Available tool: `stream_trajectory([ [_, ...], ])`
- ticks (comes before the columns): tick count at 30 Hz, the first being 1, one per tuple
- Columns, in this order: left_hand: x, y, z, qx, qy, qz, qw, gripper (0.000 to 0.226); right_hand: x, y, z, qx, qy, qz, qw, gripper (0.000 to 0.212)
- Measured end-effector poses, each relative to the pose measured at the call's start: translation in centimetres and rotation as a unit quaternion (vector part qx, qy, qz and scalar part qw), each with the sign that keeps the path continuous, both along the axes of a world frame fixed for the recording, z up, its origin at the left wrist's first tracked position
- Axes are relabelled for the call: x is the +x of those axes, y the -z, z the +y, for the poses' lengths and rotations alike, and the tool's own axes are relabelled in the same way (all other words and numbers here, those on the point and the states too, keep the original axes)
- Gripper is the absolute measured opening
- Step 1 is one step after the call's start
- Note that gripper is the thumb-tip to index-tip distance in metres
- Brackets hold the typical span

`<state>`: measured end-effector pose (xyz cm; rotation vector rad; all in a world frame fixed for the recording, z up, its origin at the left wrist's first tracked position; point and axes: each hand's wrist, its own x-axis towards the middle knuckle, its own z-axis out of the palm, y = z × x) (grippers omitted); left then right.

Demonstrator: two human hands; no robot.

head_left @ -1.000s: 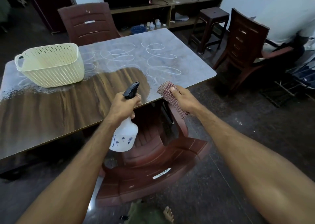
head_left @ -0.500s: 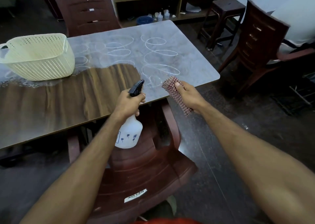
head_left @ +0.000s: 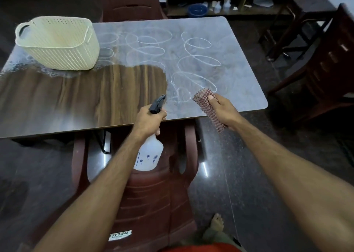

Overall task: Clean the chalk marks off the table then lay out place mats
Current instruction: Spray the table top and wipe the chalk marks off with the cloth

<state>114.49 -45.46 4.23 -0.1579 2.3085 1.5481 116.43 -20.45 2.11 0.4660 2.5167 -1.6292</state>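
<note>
both arms reach forward: left hand (head_left: 148,120) grips spray bottle (head_left: 149,153), right hand (head_left: 224,110) clutches checked cloth (head_left: 207,106).

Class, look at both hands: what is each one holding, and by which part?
The left hand grips the spray bottle at its neck, below the black trigger head. The right hand holds the folded checked cloth around its middle.

The table (head_left: 220,106) runs off the left edge; small bottles (head_left: 220,3) on the far shelf blur.

Left hand (head_left: 148,120) grips spray bottle (head_left: 148,153); right hand (head_left: 223,109) cloth (head_left: 207,108).
</note>
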Motion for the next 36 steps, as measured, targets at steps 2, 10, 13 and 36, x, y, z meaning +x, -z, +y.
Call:
stream_trajectory([
  [2, 0.2, 0.2, 0.6, -0.003, -0.016, 0.000, 1.000, 0.014, -1.3, 0.2, 1.0, -0.003, -0.031, 0.005, 0.999, 0.033],
  [10, 3.2, -0.2, 5.6, -0.016, -0.136, -0.001, 0.991, 0.020, -4.7, 1.2, 7.1, -0.016, -0.122, 0.017, 0.992, 0.030],
  [13, 3.5, -0.3, 8.2, -0.015, -0.164, -0.009, 0.986, 0.022, -5.5, 1.2, 9.3, -0.034, -0.125, 0.014, 0.992, 0.034],
  [36, -8.4, 1.6, 14.8, -0.073, -0.217, -0.041, 0.973, 0.011, -19.2, 4.0, 13.3, -0.024, -0.164, 0.016, 0.986, 0.032],
])
